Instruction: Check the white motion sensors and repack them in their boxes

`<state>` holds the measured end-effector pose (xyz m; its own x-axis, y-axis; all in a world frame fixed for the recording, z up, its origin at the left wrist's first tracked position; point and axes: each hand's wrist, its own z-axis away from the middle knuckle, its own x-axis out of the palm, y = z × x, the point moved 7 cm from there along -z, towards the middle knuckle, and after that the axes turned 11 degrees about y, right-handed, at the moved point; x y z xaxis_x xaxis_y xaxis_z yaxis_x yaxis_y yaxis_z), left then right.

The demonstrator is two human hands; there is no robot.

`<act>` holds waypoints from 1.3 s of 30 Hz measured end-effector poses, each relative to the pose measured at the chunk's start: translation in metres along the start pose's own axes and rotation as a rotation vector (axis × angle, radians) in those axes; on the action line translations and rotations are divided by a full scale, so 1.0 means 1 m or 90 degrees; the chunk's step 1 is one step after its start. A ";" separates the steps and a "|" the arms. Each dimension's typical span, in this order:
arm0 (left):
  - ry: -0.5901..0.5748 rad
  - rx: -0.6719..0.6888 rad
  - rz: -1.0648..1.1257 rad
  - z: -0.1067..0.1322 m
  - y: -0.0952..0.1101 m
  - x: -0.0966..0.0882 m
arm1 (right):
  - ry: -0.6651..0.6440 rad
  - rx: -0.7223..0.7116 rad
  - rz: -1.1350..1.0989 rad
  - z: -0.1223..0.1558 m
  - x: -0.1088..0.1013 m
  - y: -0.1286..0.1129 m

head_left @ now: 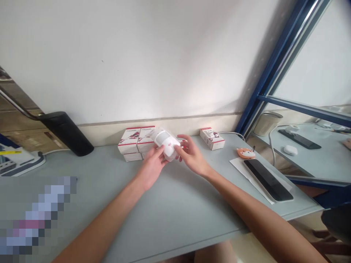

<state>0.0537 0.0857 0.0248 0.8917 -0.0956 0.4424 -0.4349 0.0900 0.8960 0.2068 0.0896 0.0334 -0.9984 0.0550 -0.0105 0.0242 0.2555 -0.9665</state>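
Note:
Between both hands, above the grey desk, is a white motion sensor [169,145] with a greyish window, wrapped in clear plastic. My left hand [151,165] grips its lower left side, thumb on the front. On its right side my right hand [192,155] also holds it, with the thumb on the front and the index finger raised off it. Just behind and to the left stand white-and-red boxes [129,140], stacked in two layers and side by side. The sensor partly covers the right-hand boxes.
A small white-and-red box [212,138] with white pieces on top stands at right, near the wall. Beyond it lie an orange animal-shaped item [246,153] and a black slab-like device [267,179] on paper. A black cylinder [67,133] leans at left. A blue-framed window [263,80] borders the desk.

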 end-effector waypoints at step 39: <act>0.171 0.085 0.038 0.005 0.007 -0.014 | 0.151 -0.107 0.065 0.013 -0.001 -0.004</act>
<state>0.0375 0.0826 0.0250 0.8575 0.1731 0.4845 -0.4845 -0.0455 0.8736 0.2069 0.0758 0.0342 -0.9514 0.3070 -0.0259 0.1514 0.3929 -0.9070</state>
